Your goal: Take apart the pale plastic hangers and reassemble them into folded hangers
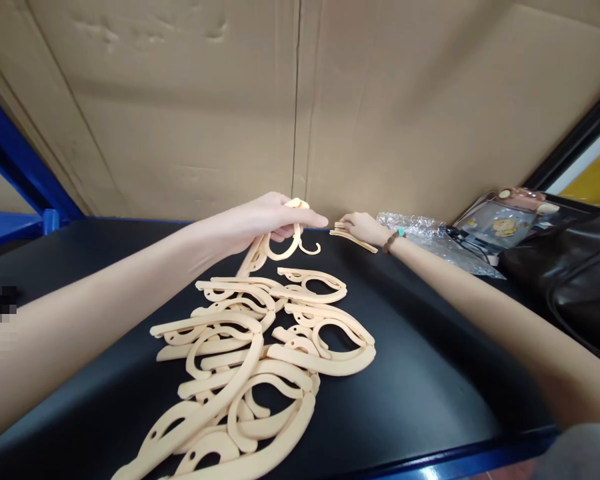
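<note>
My left hand (280, 217) is closed round a cream folding hanger (280, 250), whose hook hangs below the fingertips. Under and in front of it, a loose pile of several folded cream hangers (260, 353) spreads over the black tabletop (405, 373). My right hand (363, 227), with a beaded bracelet at the wrist, is near the table's back edge. Its fingers are closed on thin cream hanger pieces (355, 241) that lie low at the tabletop; how many is hard to tell.
Cardboard sheets (180, 107) stand behind the table. At the right are crumpled clear plastic (425, 233), a transparent pouch (500, 220) and a dark leather bag (570, 273). A blue metal frame (25, 153) rises at the left.
</note>
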`<action>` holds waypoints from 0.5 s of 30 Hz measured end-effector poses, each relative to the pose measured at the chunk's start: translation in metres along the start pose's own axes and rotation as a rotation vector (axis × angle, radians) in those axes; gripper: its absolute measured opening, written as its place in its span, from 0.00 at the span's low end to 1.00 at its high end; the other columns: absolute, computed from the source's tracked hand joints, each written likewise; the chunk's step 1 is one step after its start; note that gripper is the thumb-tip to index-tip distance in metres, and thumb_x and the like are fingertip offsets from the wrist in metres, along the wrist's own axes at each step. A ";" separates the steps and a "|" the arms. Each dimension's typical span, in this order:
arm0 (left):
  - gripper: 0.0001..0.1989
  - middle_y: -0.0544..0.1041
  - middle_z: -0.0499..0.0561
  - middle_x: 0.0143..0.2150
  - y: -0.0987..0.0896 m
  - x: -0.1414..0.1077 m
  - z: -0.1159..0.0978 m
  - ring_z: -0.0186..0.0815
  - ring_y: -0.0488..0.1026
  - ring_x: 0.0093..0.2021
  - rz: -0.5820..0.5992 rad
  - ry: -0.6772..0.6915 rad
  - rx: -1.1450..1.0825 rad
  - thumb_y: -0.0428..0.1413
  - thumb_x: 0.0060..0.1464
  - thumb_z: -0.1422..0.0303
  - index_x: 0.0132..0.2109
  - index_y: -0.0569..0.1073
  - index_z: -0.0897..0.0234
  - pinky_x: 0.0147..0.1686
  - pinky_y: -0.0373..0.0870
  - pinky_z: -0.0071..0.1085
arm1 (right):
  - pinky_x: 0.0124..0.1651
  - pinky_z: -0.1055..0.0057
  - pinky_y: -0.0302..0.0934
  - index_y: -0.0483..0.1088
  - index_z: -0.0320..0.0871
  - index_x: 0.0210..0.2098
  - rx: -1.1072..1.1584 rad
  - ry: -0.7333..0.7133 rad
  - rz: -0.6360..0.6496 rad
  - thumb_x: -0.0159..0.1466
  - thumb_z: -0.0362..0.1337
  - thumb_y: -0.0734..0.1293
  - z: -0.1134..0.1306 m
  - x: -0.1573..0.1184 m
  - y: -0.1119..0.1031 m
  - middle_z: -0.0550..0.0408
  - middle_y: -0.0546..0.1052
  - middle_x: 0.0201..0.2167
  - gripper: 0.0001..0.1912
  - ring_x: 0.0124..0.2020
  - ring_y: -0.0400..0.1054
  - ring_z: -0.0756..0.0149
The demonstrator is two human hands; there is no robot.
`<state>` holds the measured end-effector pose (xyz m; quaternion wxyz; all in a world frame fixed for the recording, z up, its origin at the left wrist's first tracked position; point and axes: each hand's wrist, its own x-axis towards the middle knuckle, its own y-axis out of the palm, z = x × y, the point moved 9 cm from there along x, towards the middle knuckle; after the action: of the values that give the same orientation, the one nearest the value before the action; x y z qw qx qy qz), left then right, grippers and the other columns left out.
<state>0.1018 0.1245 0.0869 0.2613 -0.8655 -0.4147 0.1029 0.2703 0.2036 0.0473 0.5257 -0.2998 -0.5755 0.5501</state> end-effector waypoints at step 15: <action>0.05 0.69 0.47 0.32 -0.017 0.004 -0.002 0.27 0.67 0.29 -0.188 0.169 -0.291 0.57 0.52 0.71 0.37 0.70 0.65 0.25 0.62 0.21 | 0.27 0.74 0.54 0.71 0.40 0.32 0.672 -0.248 -0.248 0.69 0.45 0.60 0.104 -0.056 -0.070 0.59 0.69 0.23 0.17 0.24 0.60 0.72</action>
<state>0.0934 0.1357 0.0975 0.1758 -0.8572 -0.4809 -0.0558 0.2045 0.1037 0.1147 0.5838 0.0301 -0.4540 0.6724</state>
